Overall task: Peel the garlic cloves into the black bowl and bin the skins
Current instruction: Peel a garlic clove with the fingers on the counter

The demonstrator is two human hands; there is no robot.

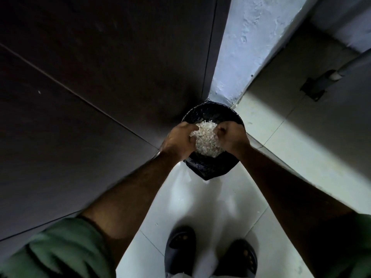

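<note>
Head view: both hands are held over a round bin lined with a black bag, cupping a heap of white garlic skins between them. The left hand curls its fingers round the heap's left side; the right hand curls round the right. The bin stands tight in a corner, a dark cabinet panel at left, a pale wall behind. Open tiled floor runs back to two dark sandals.

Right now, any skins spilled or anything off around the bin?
Nothing clearly spilled. Both hands, left hand and right hand, hold the garlic skins over the black-lined bin. A few pale specks dot the floor tiles beside it; too small to identify.
</note>
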